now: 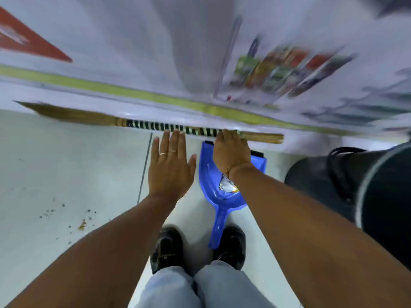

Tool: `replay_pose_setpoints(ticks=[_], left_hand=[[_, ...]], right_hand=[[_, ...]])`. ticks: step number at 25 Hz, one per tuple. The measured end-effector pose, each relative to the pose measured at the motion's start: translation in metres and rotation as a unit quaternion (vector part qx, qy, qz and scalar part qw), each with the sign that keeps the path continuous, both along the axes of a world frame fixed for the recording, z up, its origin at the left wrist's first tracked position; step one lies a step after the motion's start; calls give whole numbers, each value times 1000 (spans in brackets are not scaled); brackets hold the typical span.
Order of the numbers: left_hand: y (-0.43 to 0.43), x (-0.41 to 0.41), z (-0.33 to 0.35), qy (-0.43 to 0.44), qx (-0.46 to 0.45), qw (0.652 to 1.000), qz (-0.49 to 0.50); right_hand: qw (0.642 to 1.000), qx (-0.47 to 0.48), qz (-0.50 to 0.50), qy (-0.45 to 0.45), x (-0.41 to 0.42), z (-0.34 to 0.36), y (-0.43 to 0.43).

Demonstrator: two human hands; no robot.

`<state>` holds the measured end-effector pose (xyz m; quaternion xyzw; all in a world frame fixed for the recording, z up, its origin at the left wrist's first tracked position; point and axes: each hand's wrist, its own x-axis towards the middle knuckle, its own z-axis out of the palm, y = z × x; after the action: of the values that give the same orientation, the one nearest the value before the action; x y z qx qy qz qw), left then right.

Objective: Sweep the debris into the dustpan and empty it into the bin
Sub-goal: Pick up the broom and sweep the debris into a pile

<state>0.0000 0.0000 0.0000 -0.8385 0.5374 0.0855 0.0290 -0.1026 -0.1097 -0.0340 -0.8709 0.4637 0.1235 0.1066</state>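
Note:
A straw broom (155,125) with a black-and-green banded handle lies along the foot of the wall, bristles to the left. My right hand (231,150) reaches over its handle end with fingers curled on it. My left hand (171,167) hovers flat and open just short of the handle. A blue dustpan (224,196) lies on the floor below my right wrist, handle toward my feet, with a crumpled wrapper (226,185) in it. Small brown debris (82,224) is scattered on the pale floor at the lower left.
A black bin (355,187) with a bag stands at the right, close to my right arm. The white wall (133,52) with a yellow-green stripe and blurred posters runs across the top. My two black shoes (166,247) stand beside the dustpan handle.

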Motion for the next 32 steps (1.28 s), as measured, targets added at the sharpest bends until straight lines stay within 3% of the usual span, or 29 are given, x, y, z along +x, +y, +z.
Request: replay_pose_setpoints(ticks=[2,7,10,14,16,18,24,32], left_hand=[[-7,-4,-52,17,20,1000,7],[-21,12,-138,37,30,999,9],[-17,17,-137,35,38,999,3],[13,19,-79,65,70,995,39],[38,17,-24,85,89,990,68],[67,11,31,81,106,988,76],[120,28,174,100,135,982,86],[176,82,221,123,92,982,114]], right_hand=[[994,66,41,81,15,-47,-5],[978,-52,82,185,27,-127,-19],[984,36,87,150,34,-127,-24],[980,49,114,158,36,-49,-5],[971,186,113,103,29,4,12],[956,255,80,117,23,58,28],[943,307,28,126,41,189,74],[941,295,60,155,110,229,182]])
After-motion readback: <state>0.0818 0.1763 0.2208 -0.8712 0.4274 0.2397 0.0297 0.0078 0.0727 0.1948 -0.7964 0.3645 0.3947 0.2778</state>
